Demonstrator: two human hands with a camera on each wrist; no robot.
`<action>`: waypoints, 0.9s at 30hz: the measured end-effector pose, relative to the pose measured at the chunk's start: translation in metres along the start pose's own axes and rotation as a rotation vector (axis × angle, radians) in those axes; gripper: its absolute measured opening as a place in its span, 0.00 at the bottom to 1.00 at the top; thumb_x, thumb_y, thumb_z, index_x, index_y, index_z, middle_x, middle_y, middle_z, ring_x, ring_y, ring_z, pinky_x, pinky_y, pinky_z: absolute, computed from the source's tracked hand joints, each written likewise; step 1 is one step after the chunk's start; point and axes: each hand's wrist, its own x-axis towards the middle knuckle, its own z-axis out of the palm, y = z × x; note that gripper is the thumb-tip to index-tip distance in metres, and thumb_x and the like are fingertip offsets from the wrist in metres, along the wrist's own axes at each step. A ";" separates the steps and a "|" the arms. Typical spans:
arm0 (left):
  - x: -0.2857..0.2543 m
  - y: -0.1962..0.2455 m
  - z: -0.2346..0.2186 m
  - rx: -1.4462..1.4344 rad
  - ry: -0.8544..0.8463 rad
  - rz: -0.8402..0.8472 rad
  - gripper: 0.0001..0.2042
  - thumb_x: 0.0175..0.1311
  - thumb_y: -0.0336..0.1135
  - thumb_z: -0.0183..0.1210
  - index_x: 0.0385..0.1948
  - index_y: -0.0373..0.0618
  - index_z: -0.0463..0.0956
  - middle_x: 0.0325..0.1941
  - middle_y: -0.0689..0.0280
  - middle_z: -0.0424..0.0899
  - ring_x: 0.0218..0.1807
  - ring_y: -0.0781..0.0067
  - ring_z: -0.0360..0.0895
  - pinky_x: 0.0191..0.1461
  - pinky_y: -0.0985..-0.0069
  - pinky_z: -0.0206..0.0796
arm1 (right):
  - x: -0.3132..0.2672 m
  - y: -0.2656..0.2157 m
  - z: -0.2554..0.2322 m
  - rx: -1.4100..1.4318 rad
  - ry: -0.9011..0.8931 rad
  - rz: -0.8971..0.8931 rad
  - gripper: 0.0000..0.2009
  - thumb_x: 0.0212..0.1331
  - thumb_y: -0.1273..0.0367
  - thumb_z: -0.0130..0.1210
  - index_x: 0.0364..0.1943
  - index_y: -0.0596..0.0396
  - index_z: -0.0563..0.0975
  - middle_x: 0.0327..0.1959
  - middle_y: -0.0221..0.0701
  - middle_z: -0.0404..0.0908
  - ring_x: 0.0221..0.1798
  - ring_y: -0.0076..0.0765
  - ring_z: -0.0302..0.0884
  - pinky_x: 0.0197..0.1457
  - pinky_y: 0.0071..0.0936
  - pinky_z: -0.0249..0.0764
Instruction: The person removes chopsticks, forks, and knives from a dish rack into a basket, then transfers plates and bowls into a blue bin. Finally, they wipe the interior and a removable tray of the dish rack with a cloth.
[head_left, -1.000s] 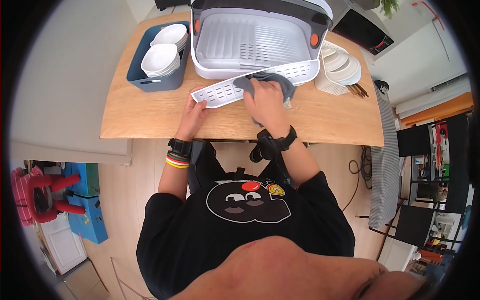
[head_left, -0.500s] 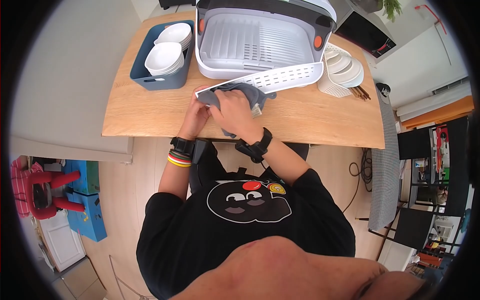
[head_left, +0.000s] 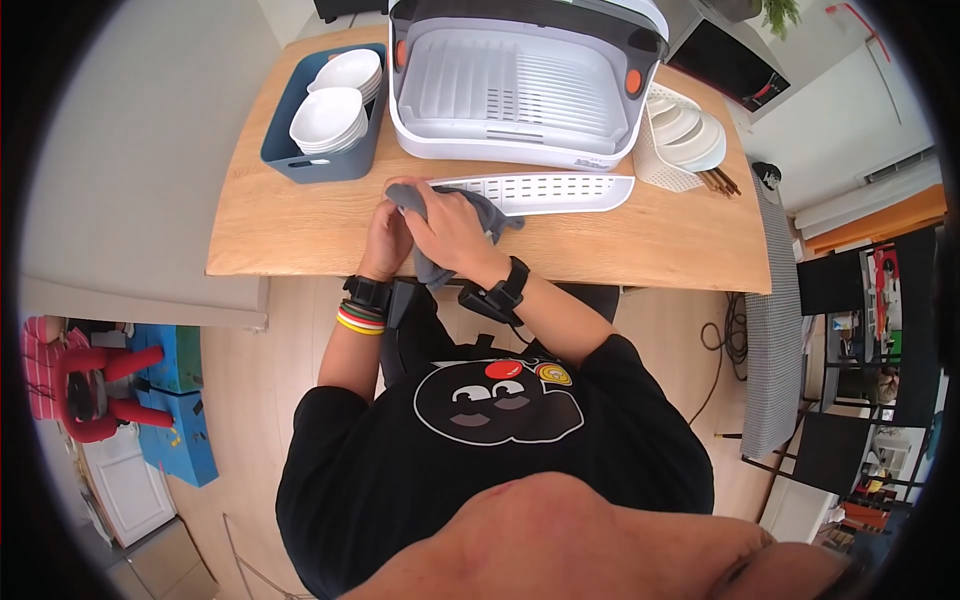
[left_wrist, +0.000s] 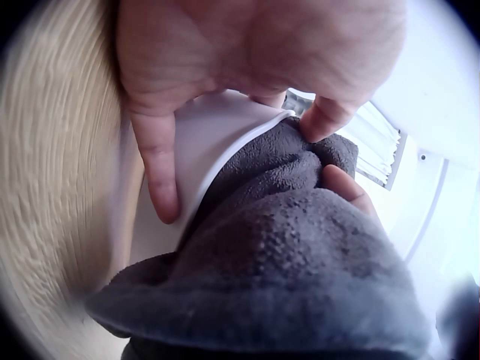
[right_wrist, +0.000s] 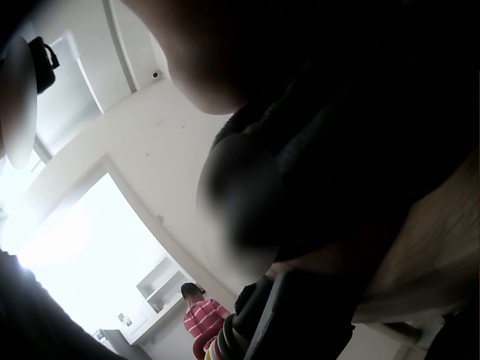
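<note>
In the head view a long white slotted tray (head_left: 570, 192) lies slanted in front of the dish box. My left hand (head_left: 388, 240) grips its left end. In the left wrist view, that hand's fingers (left_wrist: 156, 169) lie along the outside of the tray's white wall (left_wrist: 225, 135), with the thumb side at the rim. My right hand (head_left: 455, 232) holds a grey cloth (head_left: 490, 212) bunched over the tray's left end, close against the left hand. The cloth drapes over the rim and hides that end. The right wrist view is mostly dark.
Behind the tray stands a white dish box (head_left: 515, 145) with a dark raised lid. A blue bin (head_left: 330, 168) holding stacked white bowls (head_left: 328, 115) is at the left. A white basket (head_left: 660, 175) with plates, chopsticks (head_left: 718, 182) beside it, stands at the right. The table's front edge is near my wrists.
My right hand has moved left along the tray with the cloth, from its middle to its left end. The tray's right end has come down and toward me, away from the dish box.
</note>
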 end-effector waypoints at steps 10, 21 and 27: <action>0.002 0.000 0.002 0.080 -0.043 -0.078 0.12 0.60 0.27 0.42 0.46 0.47 0.65 0.59 0.59 0.68 0.55 0.68 0.68 0.57 0.69 0.64 | -0.019 0.018 -0.021 -0.272 -0.141 -0.045 0.16 0.46 0.65 0.53 0.38 0.59 0.72 0.32 0.45 0.79 0.37 0.52 0.76 0.44 0.42 0.68; 0.003 0.001 0.007 0.072 -0.053 -0.114 0.14 0.61 0.26 0.38 0.48 0.45 0.63 0.58 0.56 0.66 0.59 0.58 0.68 0.54 0.59 0.71 | -0.042 0.051 -0.075 -0.467 -0.055 -0.017 0.14 0.40 0.67 0.55 0.35 0.53 0.72 0.30 0.36 0.78 0.37 0.46 0.76 0.47 0.37 0.66; 0.004 0.000 0.007 0.101 -0.031 -0.104 0.13 0.64 0.27 0.37 0.49 0.45 0.62 0.58 0.55 0.67 0.59 0.57 0.69 0.53 0.62 0.72 | -0.056 0.071 -0.104 -0.554 -0.033 0.064 0.14 0.42 0.65 0.56 0.35 0.52 0.76 0.32 0.33 0.79 0.39 0.43 0.76 0.51 0.39 0.64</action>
